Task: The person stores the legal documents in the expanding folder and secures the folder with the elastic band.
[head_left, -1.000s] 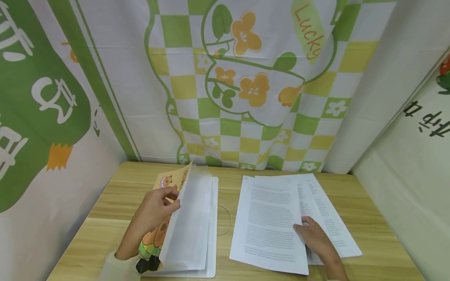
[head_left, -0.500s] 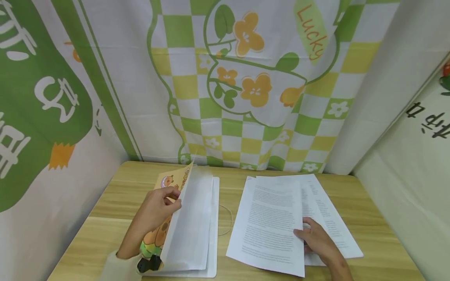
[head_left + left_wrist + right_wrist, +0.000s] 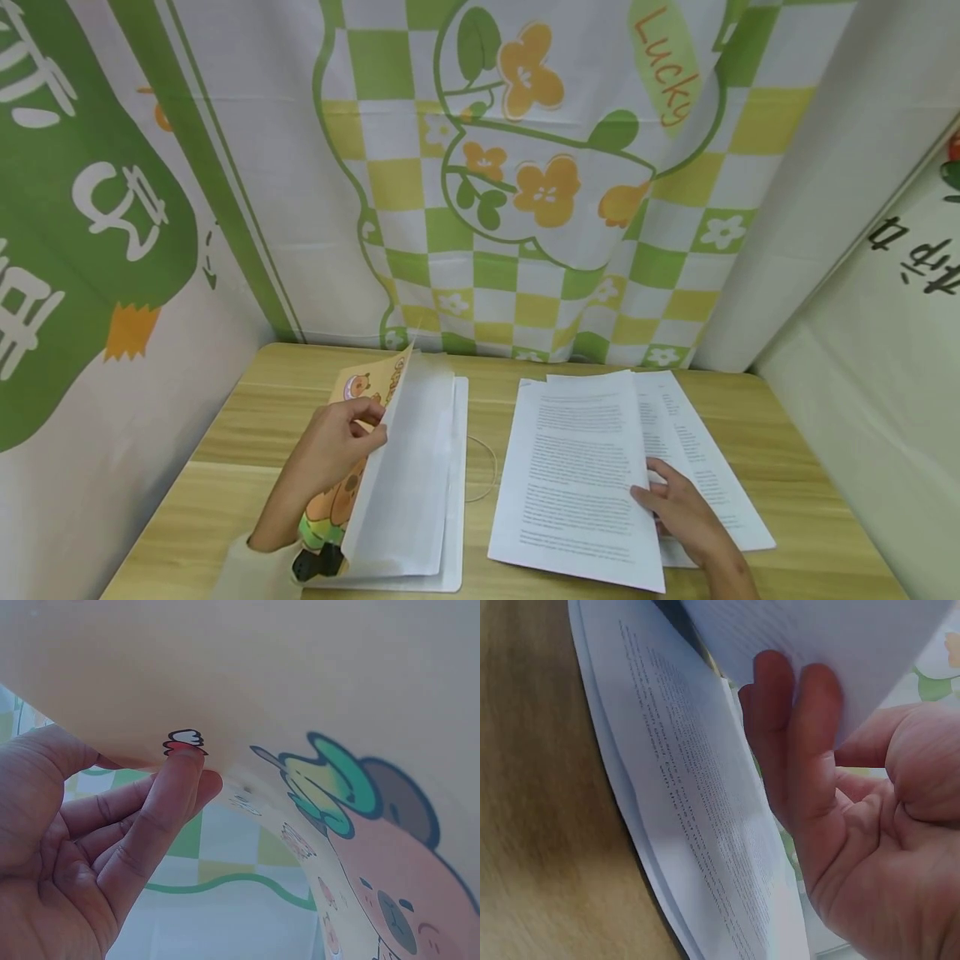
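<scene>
"Lucky" (image 3: 663, 65) slanting in orange on the far curtain (image 3: 532, 208), white characters (image 3: 112, 221) marking the left cloth (image 3: 161, 250), black characters (image 3: 927, 260) the right cloth (image 3: 855, 400), printed sheets (image 3: 577, 475) showing illegible lines

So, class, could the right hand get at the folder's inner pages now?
Probably yes: the left hand holds the yellow cover raised, so the inner pages lie exposed towards the right hand. That hand pinches printed paper, so may need freeing first.
</scene>
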`<state>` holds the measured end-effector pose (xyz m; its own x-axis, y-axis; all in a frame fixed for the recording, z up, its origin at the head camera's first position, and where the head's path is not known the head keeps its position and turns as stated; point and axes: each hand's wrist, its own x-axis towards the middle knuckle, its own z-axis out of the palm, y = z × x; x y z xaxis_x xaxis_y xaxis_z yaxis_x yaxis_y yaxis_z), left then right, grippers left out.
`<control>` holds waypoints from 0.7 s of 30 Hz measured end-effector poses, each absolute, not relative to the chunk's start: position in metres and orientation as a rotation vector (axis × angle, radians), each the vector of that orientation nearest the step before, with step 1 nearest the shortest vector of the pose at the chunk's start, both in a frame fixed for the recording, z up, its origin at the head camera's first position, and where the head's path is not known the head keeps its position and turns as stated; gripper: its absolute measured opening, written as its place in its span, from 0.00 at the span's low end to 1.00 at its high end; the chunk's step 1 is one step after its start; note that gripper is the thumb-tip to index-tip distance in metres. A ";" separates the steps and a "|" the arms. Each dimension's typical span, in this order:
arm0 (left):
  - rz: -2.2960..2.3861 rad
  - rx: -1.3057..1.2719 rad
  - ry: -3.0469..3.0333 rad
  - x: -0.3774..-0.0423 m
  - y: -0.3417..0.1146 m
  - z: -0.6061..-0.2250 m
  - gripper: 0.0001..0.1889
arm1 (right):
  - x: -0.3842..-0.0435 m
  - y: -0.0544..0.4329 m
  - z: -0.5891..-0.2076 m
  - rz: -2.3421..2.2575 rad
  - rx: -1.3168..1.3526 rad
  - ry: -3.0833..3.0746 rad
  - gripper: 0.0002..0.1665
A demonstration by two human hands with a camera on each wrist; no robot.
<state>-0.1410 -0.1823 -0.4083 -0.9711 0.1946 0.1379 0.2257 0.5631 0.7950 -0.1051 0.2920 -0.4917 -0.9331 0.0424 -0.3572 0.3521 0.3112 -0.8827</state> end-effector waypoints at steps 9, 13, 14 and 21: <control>-1.408 -0.357 -2.759 -0.141 -0.182 -0.407 0.09 | -0.105 0.293 -0.491 -1.754 0.323 2.228 0.37; -1.404 -0.355 -2.758 -0.141 -0.182 -0.407 0.09 | -0.105 0.291 -0.489 -1.777 0.301 2.205 0.37; -1.402 -0.356 -2.758 -0.141 -0.182 -0.407 0.09 | -0.105 0.290 -0.488 -1.781 0.296 2.201 0.37; -1.403 -0.359 -2.751 -0.141 -0.182 -0.407 0.09 | -0.106 0.283 -0.484 -1.787 0.281 2.188 0.37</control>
